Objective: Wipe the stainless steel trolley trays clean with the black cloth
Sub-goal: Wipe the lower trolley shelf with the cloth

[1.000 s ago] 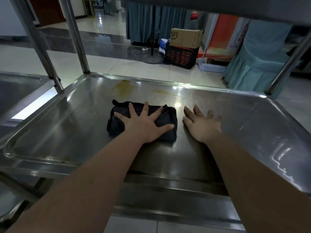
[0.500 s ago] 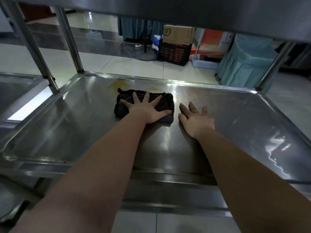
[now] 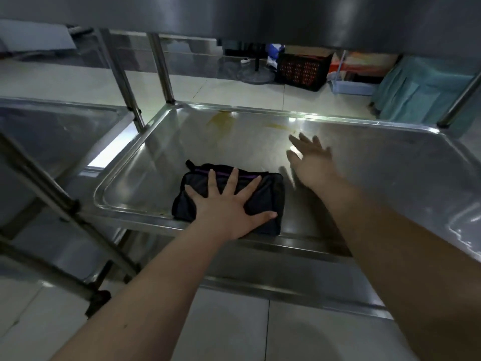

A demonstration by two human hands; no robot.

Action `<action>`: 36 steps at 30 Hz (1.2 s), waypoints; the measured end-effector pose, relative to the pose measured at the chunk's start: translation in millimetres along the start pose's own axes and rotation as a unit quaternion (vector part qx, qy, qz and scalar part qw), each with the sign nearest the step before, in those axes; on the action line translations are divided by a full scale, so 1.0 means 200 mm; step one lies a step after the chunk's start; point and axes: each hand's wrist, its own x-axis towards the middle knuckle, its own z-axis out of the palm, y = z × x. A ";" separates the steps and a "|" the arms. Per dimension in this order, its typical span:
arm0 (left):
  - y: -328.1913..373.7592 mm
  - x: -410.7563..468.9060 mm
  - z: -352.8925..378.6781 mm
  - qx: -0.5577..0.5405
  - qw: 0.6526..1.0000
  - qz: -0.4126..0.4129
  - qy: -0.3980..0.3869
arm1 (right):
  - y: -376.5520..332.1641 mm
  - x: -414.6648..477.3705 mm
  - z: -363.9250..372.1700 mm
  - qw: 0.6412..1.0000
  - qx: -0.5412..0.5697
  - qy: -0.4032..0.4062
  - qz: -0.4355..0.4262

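A folded black cloth (image 3: 265, 196) with a purple seam lies near the front edge of the stainless steel trolley tray (image 3: 390, 162). My left hand (image 3: 229, 204) presses flat on the cloth, fingers spread. My right hand (image 3: 311, 158) lies to the right of the cloth with straight fingers, low over or on the bare steel, and looks blurred. A yellowish stain (image 3: 223, 119) marks the tray by its far rim, and a second smear (image 3: 279, 126) sits just beyond my right fingertips.
The upper tray (image 3: 260, 14) hangs low overhead. Steel posts (image 3: 161, 66) stand at the far left corner, another post (image 3: 460, 100) at the far right. A second trolley's tray (image 3: 52, 131) sits to the left. A black crate (image 3: 302, 70) and teal fabric (image 3: 421, 89) stand beyond on the floor.
My left hand pushed the cloth toward the far rim, then pulled it back to the front edge. My right hand moved further out over the tray. The view dropped lower.
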 end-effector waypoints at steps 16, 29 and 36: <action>-0.65 -0.11 -0.05 -0.031 0.993 -0.110 -0.019 | -0.31 0.00 0.17 0.972 -0.172 -0.156 -0.028; -0.81 0.00 -0.06 -0.070 0.991 -0.112 0.017 | -0.63 -0.03 0.37 0.975 -0.160 -0.123 -0.089; -0.87 0.36 -0.11 -0.051 0.997 -0.053 0.029 | -0.61 -0.03 0.38 0.973 -0.164 -0.128 -0.104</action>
